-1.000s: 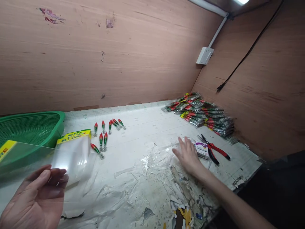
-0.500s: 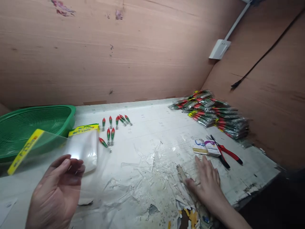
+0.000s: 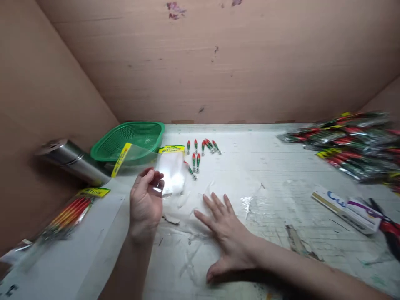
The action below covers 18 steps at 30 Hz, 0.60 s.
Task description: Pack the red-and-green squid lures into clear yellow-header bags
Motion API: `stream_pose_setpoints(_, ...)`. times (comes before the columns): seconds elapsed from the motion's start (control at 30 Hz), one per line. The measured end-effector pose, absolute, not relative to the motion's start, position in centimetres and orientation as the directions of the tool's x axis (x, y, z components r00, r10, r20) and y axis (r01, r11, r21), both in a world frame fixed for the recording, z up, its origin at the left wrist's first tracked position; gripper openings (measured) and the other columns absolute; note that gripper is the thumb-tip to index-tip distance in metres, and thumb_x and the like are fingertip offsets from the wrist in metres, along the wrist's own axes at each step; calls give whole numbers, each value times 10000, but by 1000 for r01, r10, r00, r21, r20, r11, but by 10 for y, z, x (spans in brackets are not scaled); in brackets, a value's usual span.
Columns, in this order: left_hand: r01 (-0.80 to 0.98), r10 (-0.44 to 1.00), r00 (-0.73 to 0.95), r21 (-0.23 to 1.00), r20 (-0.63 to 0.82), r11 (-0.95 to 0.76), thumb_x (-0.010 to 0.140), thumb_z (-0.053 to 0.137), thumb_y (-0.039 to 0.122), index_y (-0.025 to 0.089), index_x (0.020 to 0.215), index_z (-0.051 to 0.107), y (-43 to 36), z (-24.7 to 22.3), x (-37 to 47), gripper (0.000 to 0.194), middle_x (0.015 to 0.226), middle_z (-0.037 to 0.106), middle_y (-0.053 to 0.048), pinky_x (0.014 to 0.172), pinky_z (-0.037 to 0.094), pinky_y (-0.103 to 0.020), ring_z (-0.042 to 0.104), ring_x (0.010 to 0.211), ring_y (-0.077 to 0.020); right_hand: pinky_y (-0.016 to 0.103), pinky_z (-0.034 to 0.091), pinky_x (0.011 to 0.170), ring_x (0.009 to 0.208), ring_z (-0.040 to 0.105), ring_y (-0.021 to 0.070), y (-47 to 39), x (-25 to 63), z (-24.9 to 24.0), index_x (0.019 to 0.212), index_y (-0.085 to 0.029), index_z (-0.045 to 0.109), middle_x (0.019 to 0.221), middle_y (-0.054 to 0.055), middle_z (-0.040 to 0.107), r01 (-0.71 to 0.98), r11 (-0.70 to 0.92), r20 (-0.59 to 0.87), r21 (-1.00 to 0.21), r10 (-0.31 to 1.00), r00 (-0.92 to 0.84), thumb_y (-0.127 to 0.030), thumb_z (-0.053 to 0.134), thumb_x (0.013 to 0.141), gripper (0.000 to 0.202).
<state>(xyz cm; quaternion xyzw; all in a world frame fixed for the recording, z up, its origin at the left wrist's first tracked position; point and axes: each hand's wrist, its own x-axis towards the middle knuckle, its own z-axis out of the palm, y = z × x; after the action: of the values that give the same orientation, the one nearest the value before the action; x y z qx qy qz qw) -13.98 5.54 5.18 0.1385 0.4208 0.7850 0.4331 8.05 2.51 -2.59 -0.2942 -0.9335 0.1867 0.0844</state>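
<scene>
Head view: left hand pinches a clear bag as the right hand reaches the middle of the tabletop

The right hand point(image 3: 229, 235), earlier beside the small printed box point(image 3: 346, 210), is now well to the left of it, near the left hand point(image 3: 145, 208). Its fingers are spread apart, palm down over the tabletop point(image 3: 250, 162); whether it touches the surface I cannot tell. The left hand's grip remains together, thumb and fingers clamped on the clear bag point(image 3: 140, 155). That bag, with its yellow header, is tilted in front of the green basket point(image 3: 131, 137), whose rim and mesh show partly through the film.

The view has swung left, bringing in a metal flask point(image 3: 76, 162) leaning beside the basket and a pack of red-and-yellow lures point(image 3: 70, 213) under a yellow header. The lures inside lie side by side.

Just right of the held bag lies a stack of clear bags point(image 3: 172, 173) with yellow headers. Loose red-and-green lures point(image 3: 198, 161) lie beside the stack. At far right, clear packs of red-and-green lures point(image 3: 346, 148) are heaped, blurred. Below them, the box sits beside the red-handled pliers point(image 3: 390, 229), partly cut off by the frame edge.
</scene>
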Motion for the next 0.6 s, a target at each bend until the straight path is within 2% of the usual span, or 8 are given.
stream_pose_setpoints(0.1,-565,815,-570,769,-101,-299,582,732,175,167,757,631,57,50,-139,201,633,605,45,602,427,-167,568,621,-67,677,67,1040,1346,110,489,8,29,-30,1460,-254,296,1520,185,129,492,794,113,-358,560,-821,-844,485,682,994)
stream_pose_setpoints(0.17,-579,822,-563,752,-88,-316,612,710,153,162,760,626,54,54,-139,170,629,602,41,584,422,-161,571,614,-66,585,249,1014,1266,310,418,4,3,-32,1308,-207,491,1403,190,354,551,776,118,-307,606,-787,-699,475,827,688)
stream_pose_setpoints(0.23,-624,829,-550,708,-97,-331,657,671,133,154,760,622,43,64,-142,116,630,598,35,563,417,-155,573,610,-64,454,381,910,1108,459,321,6,-13,-31,1100,-177,591,1223,162,504,594,765,69,-249,626,-777,-486,465,925,376)
stream_pose_setpoints(0.37,-682,856,-513,633,-57,-366,749,593,109,144,796,624,-22,98,-159,66,661,592,21,556,433,-148,575,630,-59,301,404,665,830,555,227,10,-24,-27,909,-133,598,979,146,576,585,777,-34,-232,595,-803,-148,424,919,175)
stream_pose_setpoints(0.43,-650,846,-533,646,-13,-400,750,613,102,151,795,612,-76,113,-169,67,659,577,29,549,444,-142,563,622,-54,257,354,571,678,545,177,3,-27,-21,825,-129,574,849,113,577,578,768,-61,-275,586,-808,-88,428,888,164)
stream_pose_setpoints(0.5,-597,801,-599,659,15,-458,724,662,106,160,772,589,-135,121,-178,103,639,563,45,534,460,-146,545,586,-48,231,313,531,575,498,133,-14,-38,-8,721,-150,517,700,50,536,549,768,-65,-329,562,-825,-135,417,916,219)
stream_pose_setpoints(0.53,-563,765,-644,665,19,-490,707,687,115,163,740,571,-165,122,-183,130,614,556,53,517,468,-154,533,555,-49,219,302,519,541,468,114,-27,-48,1,676,-162,475,635,17,497,506,753,-48,-421,539,-841,-189,396,946,283)
stream_pose_setpoints(0.6,-504,663,-748,662,-14,-554,640,752,135,176,669,546,-222,118,-191,212,568,560,68,453,461,-156,523,497,-47,196,289,493,500,408,87,-59,-78,19,634,-178,396,558,-29,415,323,604,-3,-729,469,-883,-337,347,988,391)
